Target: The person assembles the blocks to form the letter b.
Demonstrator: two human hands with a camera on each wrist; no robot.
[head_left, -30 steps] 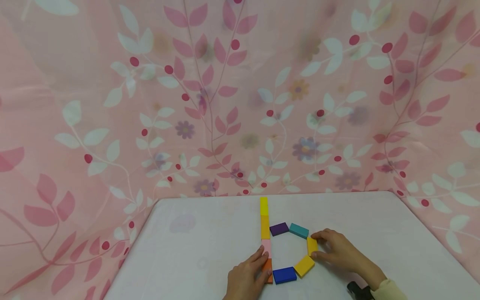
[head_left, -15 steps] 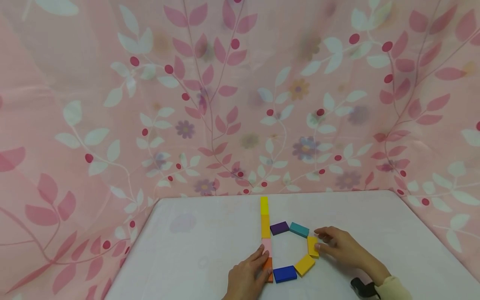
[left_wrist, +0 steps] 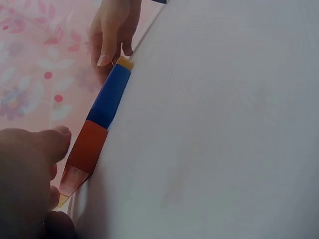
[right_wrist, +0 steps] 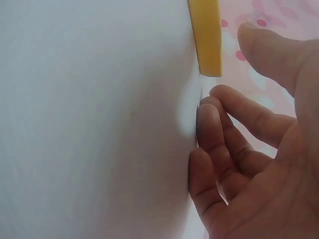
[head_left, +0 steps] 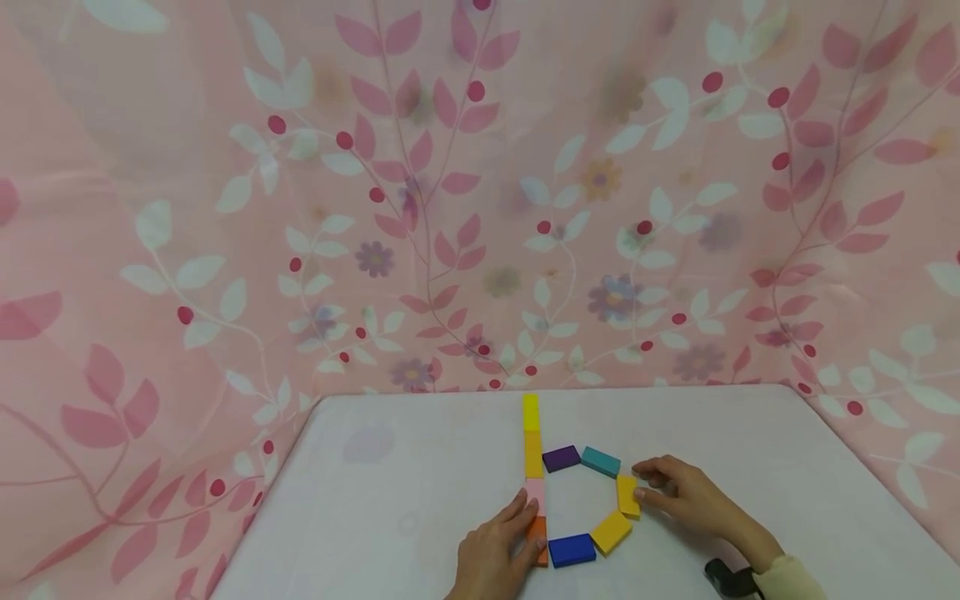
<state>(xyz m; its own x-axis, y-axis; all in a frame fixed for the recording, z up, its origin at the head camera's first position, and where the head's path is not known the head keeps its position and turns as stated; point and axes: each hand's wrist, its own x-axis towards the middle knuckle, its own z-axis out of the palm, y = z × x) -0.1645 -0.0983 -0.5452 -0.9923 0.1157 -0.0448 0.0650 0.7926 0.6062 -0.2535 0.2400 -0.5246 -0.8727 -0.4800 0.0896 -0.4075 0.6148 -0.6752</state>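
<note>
In the head view my left hand (head_left: 491, 554) lies along the column's lower end, its fingers resting on the pink block (head_left: 534, 486) and orange block (head_left: 542, 550), which it partly covers. My right hand (head_left: 686, 496) is beside the upright yellow block (head_left: 627, 497) on the curve's right side, thumb close to it and fingers loosely spread. The right wrist view has that yellow block (right_wrist: 208, 40) apart from the thumb and fingers. A tilted yellow block (head_left: 611, 533) and a blue block (head_left: 572, 551) continue the curve below.
A purple block (head_left: 561, 458) and teal block (head_left: 601, 462) form the curve's top. An amber block (head_left: 533, 454) and bright yellow block (head_left: 531, 412) make the column's upper part. All lie on a white table (head_left: 397, 500) before a pink floral cloth (head_left: 450, 208).
My right hand has let go of the upright yellow block and drawn slightly to the right. The left hand stays on the column, and the view has shifted slightly.
</note>
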